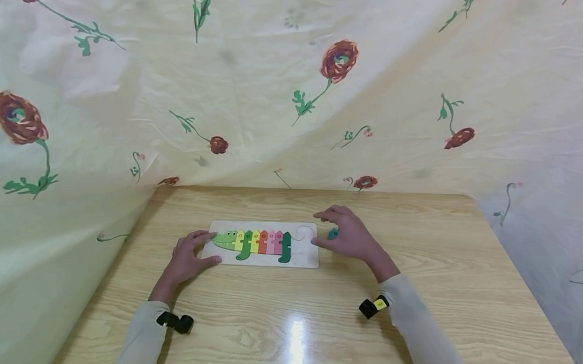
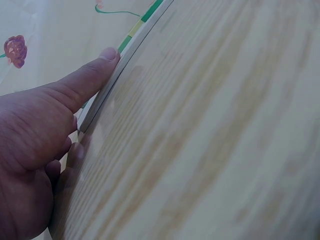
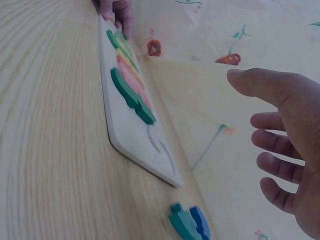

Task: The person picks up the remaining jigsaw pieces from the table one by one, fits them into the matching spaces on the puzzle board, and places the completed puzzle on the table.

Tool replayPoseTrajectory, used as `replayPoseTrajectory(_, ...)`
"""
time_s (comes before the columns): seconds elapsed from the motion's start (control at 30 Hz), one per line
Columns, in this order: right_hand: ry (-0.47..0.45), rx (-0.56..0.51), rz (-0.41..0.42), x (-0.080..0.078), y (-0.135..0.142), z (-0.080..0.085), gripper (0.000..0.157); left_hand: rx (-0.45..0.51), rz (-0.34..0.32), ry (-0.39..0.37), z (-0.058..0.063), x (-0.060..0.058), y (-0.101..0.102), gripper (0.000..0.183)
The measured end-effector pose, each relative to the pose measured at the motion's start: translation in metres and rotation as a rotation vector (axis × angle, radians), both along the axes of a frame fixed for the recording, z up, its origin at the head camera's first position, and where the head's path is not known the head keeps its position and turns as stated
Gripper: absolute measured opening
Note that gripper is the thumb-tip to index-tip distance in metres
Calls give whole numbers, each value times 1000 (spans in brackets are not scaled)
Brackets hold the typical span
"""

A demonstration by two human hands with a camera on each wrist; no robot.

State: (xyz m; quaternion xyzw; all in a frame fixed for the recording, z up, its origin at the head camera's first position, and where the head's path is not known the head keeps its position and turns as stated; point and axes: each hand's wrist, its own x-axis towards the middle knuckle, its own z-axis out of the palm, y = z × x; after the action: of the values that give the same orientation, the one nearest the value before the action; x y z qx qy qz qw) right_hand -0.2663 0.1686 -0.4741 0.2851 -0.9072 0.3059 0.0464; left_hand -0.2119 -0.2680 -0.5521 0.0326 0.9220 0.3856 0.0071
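Evidently, small round marks sat on the coloured pieces of the flat crocodile puzzle (image 1: 262,243), but they were too small to read, as was the dark mark on the yellow patch (image 1: 381,304) of the black device (image 1: 368,308) at the right wrist.

The right hand (image 1: 344,233) partly covered the loose teal-and-blue puzzle piece (image 3: 185,225) in the head view, and the bottom of the right wrist view cut off its lower edge. Both pale long sleeves (image 1: 144,332) ran out of the head view at the bottom. In the left wrist view, only a thin strip of the puzzle's green and yellow edges could be made out.

The white rectangular board (image 1: 303,255) lay between the hands on the pale wood-grain desk (image 1: 248,320), carrying the crocodile, with a curled outline at its right end. At its left end, the left hand (image 1: 187,258) had thumb and forefinger spread, the thumb touching the near edge. The right hand was spread too, its fingers apart from the loose piece, which rested on the desk just beyond the board's right end.
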Motion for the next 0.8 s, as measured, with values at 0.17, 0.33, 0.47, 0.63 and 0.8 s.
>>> replayPoseTrajectory(0.17, 17, -23, -43, -2, 16, 1, 59, -6, 7, -8, -1, -1, 0, 79)
replayPoseTrajectory(0.33, 41, -31, -91, -4, 31, -3, 58, -10, 7, -9, -2, -1, 0, 79)
replayPoseTrajectory(0.47, 68, -39, -125, -7, 43, -9, 57, -11, 7, -11, -1, -1, 0, 78)
replayPoseTrajectory(0.63, 61, -43, -149, -12, 57, -20, 60, -12, 4, -9, -1, -2, 0, 78)
replayPoseTrajectory(0.8, 27, -36, -181, -14, 68, -29, 64, -7, 4, -9, -2, -2, 0, 78)
